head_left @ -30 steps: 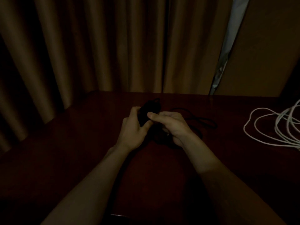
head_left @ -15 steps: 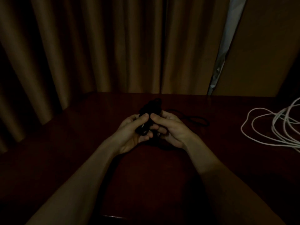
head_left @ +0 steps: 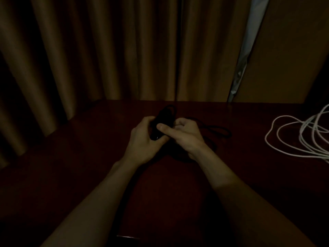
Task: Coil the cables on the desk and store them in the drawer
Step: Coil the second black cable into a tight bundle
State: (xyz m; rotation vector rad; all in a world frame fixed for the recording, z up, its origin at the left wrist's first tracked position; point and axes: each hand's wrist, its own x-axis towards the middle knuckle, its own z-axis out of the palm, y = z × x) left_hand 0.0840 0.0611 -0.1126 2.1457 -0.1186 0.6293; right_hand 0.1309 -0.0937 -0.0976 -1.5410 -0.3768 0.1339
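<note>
A black cable point(head_left: 164, 115), partly bundled into a coil, is held above the dark wooden desk point(head_left: 89, 157) at its middle. My left hand point(head_left: 144, 139) grips the bundle from the left. My right hand point(head_left: 185, 134) holds it from the right, thumb pressed across the coil. A loose length of the black cable trails to the right on the desk. A white cable point(head_left: 299, 138) lies in loose loops at the desk's right edge of view. The dim light hides the cable's details. No drawer is in sight.
Brown curtains point(head_left: 106, 50) hang behind the desk and along its left side. A brown panel point(head_left: 293, 50) stands at the back right, with a pale gap beside it. The desk's near edge shows a small glint at the bottom.
Both hands have shifted slightly on the black bundle. The left hand has turned palm-down around the coil again, and the loose loop on the right has shortened a little.
</note>
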